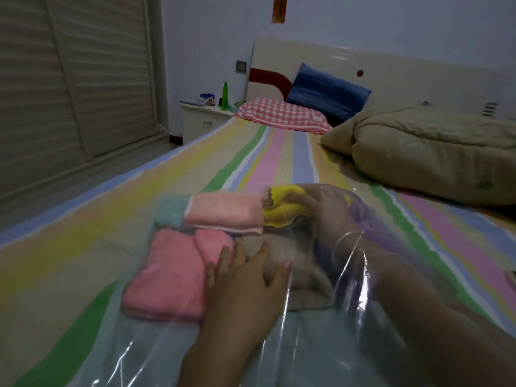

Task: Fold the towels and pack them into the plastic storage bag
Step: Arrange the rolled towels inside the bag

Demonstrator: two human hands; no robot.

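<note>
A clear plastic storage bag point(279, 353) lies flat on the striped bed, with folded towels inside. A pink towel point(167, 277) fills its near left, a lighter pink towel point(223, 209) and a teal towel point(170, 212) sit at the far left, and a beige towel point(296, 275) lies in the middle. My left hand point(245, 277) rests flat on top of the bag, fingers spread over the pink and beige towels. My right hand point(321, 208) reaches inside the bag, a bangle on its wrist, and grips a yellow towel point(284, 209) at the far end.
The striped bed sheet point(83, 247) stretches all around the bag. A bulky beige quilt point(435, 152) lies at the right. A pink checked pillow point(282, 114) and a blue pillow point(326, 90) sit by the headboard. A white nightstand point(201, 120) with a green bottle stands at the far left.
</note>
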